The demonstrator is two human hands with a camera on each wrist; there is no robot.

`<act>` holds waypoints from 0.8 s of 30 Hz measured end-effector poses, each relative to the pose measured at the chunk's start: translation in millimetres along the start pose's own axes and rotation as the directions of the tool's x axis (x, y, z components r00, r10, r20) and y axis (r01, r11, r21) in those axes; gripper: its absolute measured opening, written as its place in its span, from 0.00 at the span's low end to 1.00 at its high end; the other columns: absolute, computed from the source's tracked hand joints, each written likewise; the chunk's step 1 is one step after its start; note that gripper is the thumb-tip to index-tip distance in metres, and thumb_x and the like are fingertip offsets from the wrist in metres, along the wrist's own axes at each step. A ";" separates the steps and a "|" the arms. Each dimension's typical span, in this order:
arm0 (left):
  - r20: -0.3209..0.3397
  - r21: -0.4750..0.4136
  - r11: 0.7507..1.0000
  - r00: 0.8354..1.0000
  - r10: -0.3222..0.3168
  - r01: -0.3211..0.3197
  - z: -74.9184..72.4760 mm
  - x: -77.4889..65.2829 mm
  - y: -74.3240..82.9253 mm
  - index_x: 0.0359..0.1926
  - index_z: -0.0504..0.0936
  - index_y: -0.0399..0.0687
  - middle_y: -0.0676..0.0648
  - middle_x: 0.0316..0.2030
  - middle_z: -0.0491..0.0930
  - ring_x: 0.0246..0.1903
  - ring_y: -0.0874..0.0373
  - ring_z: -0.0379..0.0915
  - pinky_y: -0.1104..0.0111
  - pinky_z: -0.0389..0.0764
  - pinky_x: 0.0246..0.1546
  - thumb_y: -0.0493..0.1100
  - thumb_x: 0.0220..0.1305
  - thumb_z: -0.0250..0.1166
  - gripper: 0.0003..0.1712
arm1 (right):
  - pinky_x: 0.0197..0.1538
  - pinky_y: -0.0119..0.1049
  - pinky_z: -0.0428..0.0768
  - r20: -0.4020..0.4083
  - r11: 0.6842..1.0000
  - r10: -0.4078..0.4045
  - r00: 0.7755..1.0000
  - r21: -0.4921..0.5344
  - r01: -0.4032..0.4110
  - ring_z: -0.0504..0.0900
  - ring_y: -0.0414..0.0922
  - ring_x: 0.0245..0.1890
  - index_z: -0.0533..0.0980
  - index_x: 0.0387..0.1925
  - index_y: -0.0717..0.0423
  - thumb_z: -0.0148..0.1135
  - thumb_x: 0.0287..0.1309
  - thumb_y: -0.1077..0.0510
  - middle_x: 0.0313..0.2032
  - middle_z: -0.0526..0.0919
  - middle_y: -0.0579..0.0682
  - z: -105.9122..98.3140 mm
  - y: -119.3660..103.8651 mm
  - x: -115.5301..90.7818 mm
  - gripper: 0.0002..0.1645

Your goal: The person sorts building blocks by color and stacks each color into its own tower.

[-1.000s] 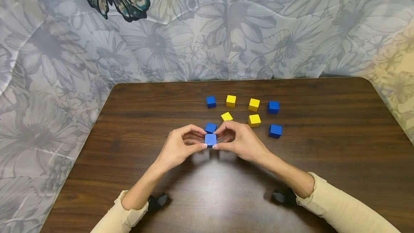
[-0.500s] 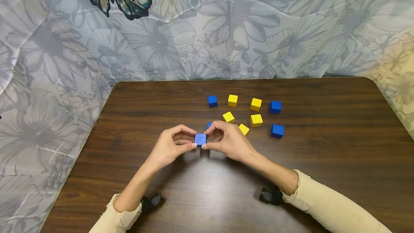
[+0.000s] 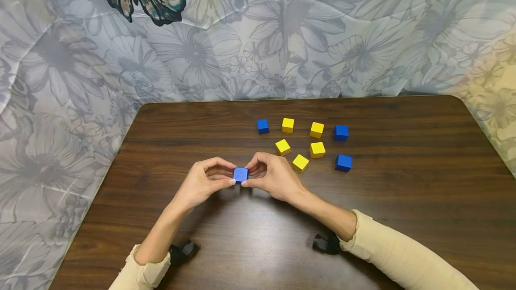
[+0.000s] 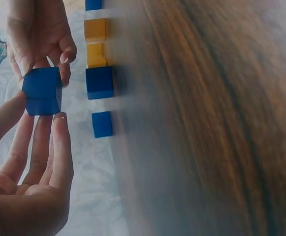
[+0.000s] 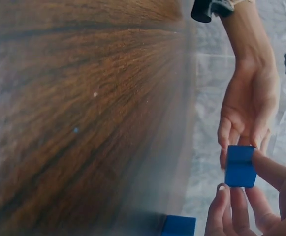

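Observation:
A blue cube [image 3: 240,175] is held between both hands, seemingly raised off the dark wooden table. My left hand [image 3: 201,181] pinches its left side between thumb and fingertips, and my right hand [image 3: 275,177] does the same from the right. In the left wrist view the same cube [image 4: 42,91] sits between the two sets of fingertips. The right wrist view also has the cube [image 5: 241,166] there, thumb on one side and fingers on the other. Just behind my right hand lies a yellow cube [image 3: 300,163].
Further back on the table [image 3: 403,182] are more yellow cubes, one [image 3: 283,147] nearest the right hand. Blue cubes stand at the back left [image 3: 263,126] and on the right [image 3: 343,163]. A floral cloth [image 3: 290,35] hangs behind the table's far edge.
Both hands have moved left together with the blue cube. A yellow cube behind the right hand has come into view, while another blue cube there is now hidden.

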State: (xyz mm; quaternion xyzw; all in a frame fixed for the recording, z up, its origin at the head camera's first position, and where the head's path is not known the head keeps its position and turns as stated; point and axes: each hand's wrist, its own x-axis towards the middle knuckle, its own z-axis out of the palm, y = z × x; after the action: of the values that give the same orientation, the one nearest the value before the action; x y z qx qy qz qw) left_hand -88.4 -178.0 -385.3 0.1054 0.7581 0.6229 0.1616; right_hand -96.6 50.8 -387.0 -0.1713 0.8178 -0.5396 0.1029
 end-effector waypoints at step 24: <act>0.051 0.025 0.996 0.995 -0.088 0.086 -19.5 -3.7 -17.9 0.52 0.80 0.34 0.37 0.47 0.82 0.47 0.47 0.82 0.65 0.83 0.46 0.33 0.58 0.73 0.20 | 0.35 0.29 0.82 0.002 0.999 0.040 0.999 -0.036 -0.040 0.85 0.34 0.30 0.83 0.34 0.51 0.82 0.42 0.58 0.30 0.87 0.43 25.9 2.1 8.7 0.16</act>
State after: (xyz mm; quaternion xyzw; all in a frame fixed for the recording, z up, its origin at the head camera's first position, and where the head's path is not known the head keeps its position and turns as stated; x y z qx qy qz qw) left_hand -91.6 -200.7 -399.0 0.0901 0.7645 0.6038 0.2070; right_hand -95.8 26.2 -399.0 -0.1575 0.8305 -0.5225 0.1120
